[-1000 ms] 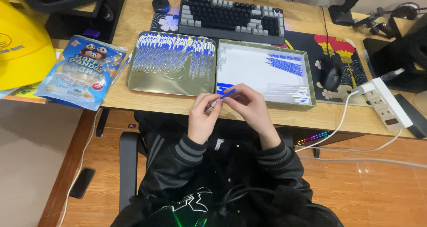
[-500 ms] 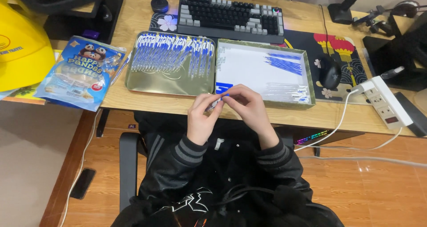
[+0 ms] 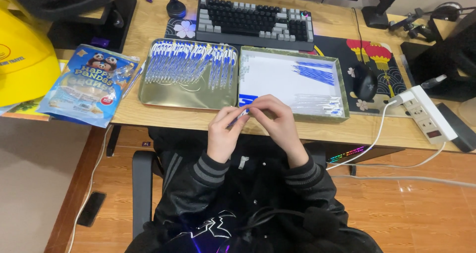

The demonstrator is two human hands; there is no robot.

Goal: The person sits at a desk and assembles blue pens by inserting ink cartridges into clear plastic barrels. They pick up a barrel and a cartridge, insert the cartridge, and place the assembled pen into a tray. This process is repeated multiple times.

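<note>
the left hand [image 3: 224, 134] and right hand [image 3: 277, 121] meet just off the desk's near edge, fingertips pinched together on a small blue-and-white pen [image 3: 241, 114] held between them. just beyond, on the desk [image 3: 367, 126], a green-rimmed tray [image 3: 342, 92] holds loose blue refills and clear tubes near its right side. left of it, a gold tray [image 3: 168, 98] carries a row of finished pens. a keyboard [image 3: 254, 21] lies toward the far edge, a snack bag [image 3: 87, 87] at the near left corner.

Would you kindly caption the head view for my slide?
Both hands, left hand and right hand, pinch a small blue-and-white pen before two trays of pen parts.
</note>
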